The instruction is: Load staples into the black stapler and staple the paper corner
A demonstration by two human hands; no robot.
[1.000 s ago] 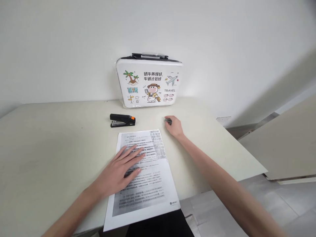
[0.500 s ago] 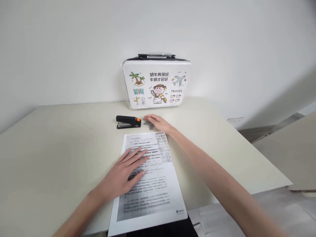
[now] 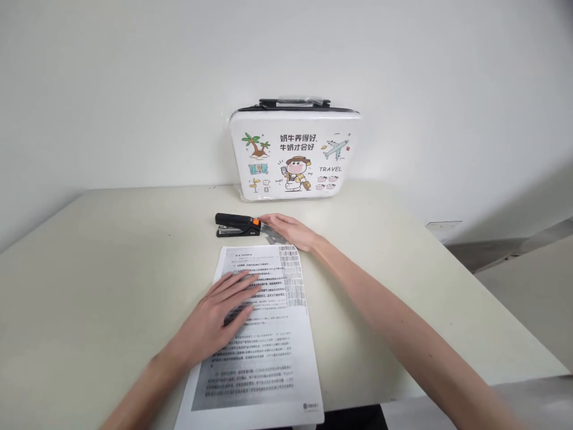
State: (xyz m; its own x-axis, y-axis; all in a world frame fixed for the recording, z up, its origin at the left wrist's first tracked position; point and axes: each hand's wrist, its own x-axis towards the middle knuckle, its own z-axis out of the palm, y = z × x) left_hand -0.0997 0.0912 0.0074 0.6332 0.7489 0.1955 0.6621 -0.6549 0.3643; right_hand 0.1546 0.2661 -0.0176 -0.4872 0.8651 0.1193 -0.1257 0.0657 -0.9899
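A printed sheet of paper (image 3: pixel 264 352) lies in front of me on the cream table (image 3: pixel 102 269). My left hand (image 3: pixel 219 316) lies flat on the sheet's upper half with its fingers spread. A black stapler (image 3: pixel 235 225) with an orange end sits just beyond the top of the sheet. My right hand (image 3: pixel 290 231) is beside the stapler's orange end. Its fingers pinch a small grey strip (image 3: pixel 271 235) that touches or nearly touches the stapler.
A white carry case (image 3: pixel 295 152) with cartoon pictures and a black handle stands against the wall at the back of the table. The table's right edge runs diagonally at the right, with floor beyond it.
My right hand has carried the small grey strip from the right of the sheet leftward to the stapler's orange end. My left hand has stayed on the paper. The view has shifted slightly.
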